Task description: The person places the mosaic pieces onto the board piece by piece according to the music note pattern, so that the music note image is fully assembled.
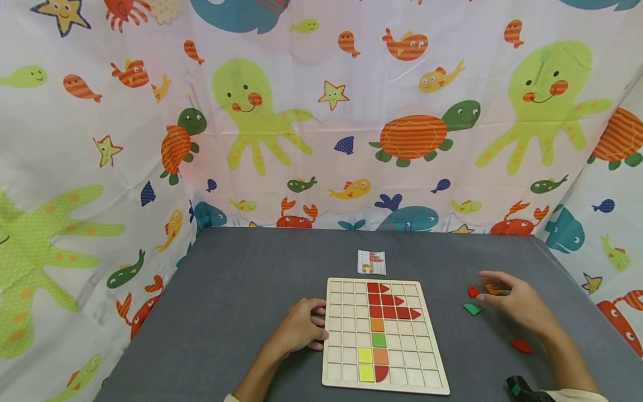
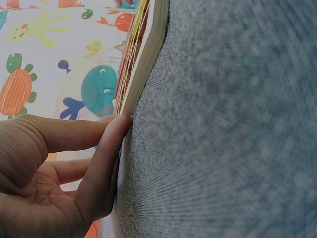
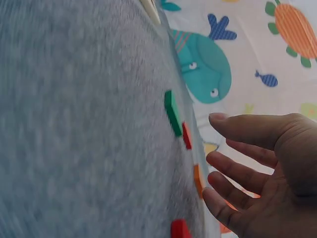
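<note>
A square pale wooden grid board (image 1: 351, 349) lies on the grey table, holding red, orange, green and yellow pieces. My left hand (image 1: 301, 326) touches its left edge; in the left wrist view, thumb and finger tips (image 2: 121, 124) meet at the board's side (image 2: 148, 64). My right hand (image 1: 519, 298) hovers over the loose pieces right of the board, fingers spread and gently bent, nothing between them. Under it an orange piece (image 1: 494, 290) partly shows, also in the right wrist view. A red piece (image 1: 473, 291) and a green piece (image 1: 472, 309) lie beside its fingertips.
Nearer the person lies another red piece (image 1: 522, 346) with a curved side. A small printed pattern card (image 1: 372, 262) sits behind the board. A black device (image 1: 524, 388) is at the right wrist. A sea-animal cloth (image 1: 321, 128) hangs behind the table (image 1: 251, 268).
</note>
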Demonstrator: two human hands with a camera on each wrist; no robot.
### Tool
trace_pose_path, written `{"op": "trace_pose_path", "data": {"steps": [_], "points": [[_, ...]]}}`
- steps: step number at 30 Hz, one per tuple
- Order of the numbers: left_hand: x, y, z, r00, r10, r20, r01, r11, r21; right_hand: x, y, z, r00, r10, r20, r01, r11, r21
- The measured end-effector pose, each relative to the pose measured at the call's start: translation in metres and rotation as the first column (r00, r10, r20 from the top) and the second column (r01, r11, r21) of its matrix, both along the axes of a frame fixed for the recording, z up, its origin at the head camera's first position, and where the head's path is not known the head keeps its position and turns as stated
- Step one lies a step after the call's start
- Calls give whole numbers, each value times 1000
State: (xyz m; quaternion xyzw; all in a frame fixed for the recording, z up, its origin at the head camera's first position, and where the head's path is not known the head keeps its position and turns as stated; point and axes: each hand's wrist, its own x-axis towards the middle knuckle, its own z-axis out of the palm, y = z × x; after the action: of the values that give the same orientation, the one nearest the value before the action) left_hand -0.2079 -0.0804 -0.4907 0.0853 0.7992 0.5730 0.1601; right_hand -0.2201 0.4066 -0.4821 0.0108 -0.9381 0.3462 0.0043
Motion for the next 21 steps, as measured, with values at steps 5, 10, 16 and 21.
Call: {"op": "trace_pose_path", "data": {"steps": [5,10,16,21], "points": [[-1,-1,-1,1000,-6,1,6,1000,2,0,12,-4,999,5,33,-5,1000,5],[-1,-1,0,1000,-7,-2,7,1000,7,0,18,-4,999,3,42,-4,1000,12],[0,0,1,1000,-5,0,5,1000,6,-1,24,-3,999,-13,35,11,999,52],[1,0,2,1000,-2,-7,2,1000,7,-1,30,-3,999,-7,49,2,996,93]]}}
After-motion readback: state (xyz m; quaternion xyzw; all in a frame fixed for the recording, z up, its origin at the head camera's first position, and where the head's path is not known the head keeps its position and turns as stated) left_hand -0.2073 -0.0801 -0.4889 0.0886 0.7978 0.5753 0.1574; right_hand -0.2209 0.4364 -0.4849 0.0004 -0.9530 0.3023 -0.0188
